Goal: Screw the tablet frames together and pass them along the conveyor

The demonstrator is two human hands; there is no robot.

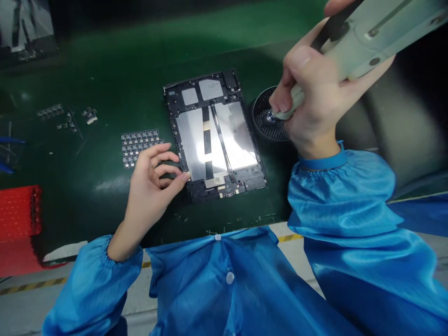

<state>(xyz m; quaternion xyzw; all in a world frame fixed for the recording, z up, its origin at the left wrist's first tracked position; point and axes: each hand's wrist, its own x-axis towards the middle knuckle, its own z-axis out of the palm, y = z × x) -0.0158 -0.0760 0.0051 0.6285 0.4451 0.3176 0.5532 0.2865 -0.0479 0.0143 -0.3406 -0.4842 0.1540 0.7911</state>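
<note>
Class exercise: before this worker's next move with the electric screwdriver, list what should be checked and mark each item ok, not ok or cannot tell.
1. Left hand steadies the tablet frame: ok, fingertips touch its lower left edge.
2. Right hand grips the electric screwdriver: ok.
3. Bit tip in the round screw tray: ok.
4. Screw on bit: cannot tell.
5. Frame flat on green mat: ok.

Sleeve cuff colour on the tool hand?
Blue cuff, glossy, below the right hand. Head view.
</note>
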